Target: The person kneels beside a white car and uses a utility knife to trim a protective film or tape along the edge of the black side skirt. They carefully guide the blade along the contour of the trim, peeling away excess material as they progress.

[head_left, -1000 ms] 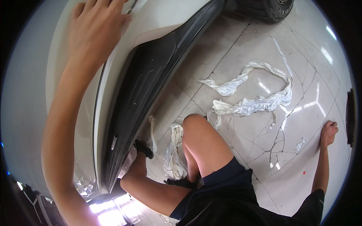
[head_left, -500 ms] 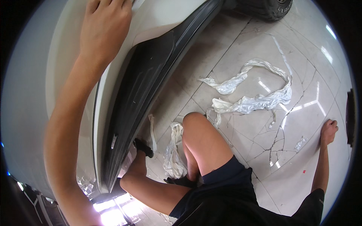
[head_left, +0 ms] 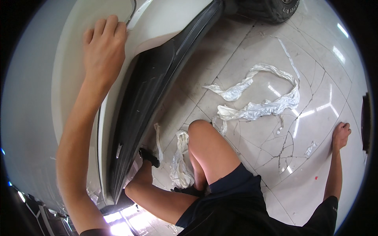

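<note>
My left hand (head_left: 104, 49) is against the pale side panel (head_left: 67, 70) of a car, close to its lower edge. Its fingers are bent together with the knuckles up. The fingertips face the panel, so anything they pinch is hidden. Far to the right, my right hand (head_left: 341, 135) is balled into a fist by the tiled floor, with nothing showing in it. Below the panel runs a long black side step (head_left: 136, 106) of the car, between my left arm and my bent legs.
Crumpled whitish film (head_left: 271, 109) lies curved on the cracked tile floor (head_left: 252, 149). Another bunched piece (head_left: 181, 165) sits beside my leg, and a thin strip (head_left: 158, 141) near the step. A tyre (head_left: 275, 10) stands at the top. A small red scrap (head_left: 316, 178) lies at right.
My left hand has come down along the panel toward me, and its fingers now show fully. My right hand remains in nearly the same place. The view has shifted slightly.
</note>
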The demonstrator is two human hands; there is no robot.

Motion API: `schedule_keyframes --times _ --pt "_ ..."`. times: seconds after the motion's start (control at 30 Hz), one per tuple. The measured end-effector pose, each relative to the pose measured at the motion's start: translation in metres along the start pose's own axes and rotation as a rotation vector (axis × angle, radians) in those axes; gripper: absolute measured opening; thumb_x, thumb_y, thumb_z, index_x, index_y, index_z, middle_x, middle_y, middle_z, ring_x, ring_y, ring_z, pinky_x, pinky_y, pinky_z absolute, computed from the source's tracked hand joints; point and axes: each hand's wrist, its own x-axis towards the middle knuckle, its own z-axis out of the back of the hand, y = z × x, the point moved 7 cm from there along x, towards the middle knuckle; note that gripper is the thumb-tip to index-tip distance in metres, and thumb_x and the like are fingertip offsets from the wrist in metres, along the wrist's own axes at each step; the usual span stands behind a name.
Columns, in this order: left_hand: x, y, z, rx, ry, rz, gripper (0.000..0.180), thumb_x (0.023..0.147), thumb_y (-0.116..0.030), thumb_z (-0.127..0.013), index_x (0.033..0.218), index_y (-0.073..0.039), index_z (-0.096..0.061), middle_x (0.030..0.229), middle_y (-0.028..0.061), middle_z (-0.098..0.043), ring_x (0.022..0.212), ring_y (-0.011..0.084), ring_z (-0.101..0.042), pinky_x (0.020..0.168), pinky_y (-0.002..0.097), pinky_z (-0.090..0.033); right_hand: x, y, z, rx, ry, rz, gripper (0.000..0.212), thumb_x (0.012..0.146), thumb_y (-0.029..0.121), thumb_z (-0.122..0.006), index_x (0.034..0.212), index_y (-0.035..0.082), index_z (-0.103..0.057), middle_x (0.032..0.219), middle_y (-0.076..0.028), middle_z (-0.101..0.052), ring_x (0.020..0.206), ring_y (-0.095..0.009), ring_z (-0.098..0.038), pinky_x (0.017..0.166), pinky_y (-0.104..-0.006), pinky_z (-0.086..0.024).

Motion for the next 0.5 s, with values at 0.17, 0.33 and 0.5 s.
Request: schedule_keyframes --times 0.17,0.33,0.5 --pt "-0.010 0.000 0.000 -0.010 -0.051 0.111 0.010 0.089 -0.010 -0.068 0.099 -0.014 -0.069 0.100 -0.0013 -0.059 0.101 0.0207 -0.057 0.087 0.0380 -0.038 -0.002 0.005 0.004 -0.015 0.016 -0.007 0.048 0.100 0.043 -0.037 0.133 0.013 -0.057 0.131 -0.022 -0.058 0.111 -0.047 -0.064 0.093 -0.0557 -0.051" --pt "-0.017 -0.004 -0.004 -0.030 -0.073 0.253 0.009 0.088 -0.013 -0.071 0.096 -0.016 -0.069 0.098 -0.0035 -0.061 0.098 0.0196 -0.058 0.086 0.0369 -0.038 -0.001 0.002 0.005 -0.013 0.017 -0.012 0.048 0.100 0.042 -0.037 0.132 0.013 -0.057 0.131 -0.021 -0.058 0.111 -0.046 -0.064 0.092 -0.0555 -0.051" --pt "-0.018 0.000 0.002 -0.059 -0.214 0.242 0.009 0.087 -0.017 -0.072 0.096 -0.018 -0.070 0.097 -0.0050 -0.060 0.095 0.0171 -0.057 0.081 0.0361 -0.037 -0.002 0.005 0.007 0.001 0.022 -0.014 0.048 0.100 0.041 -0.036 0.132 0.012 -0.057 0.131 -0.021 -0.058 0.111 -0.045 -0.064 0.091 -0.0548 -0.052"
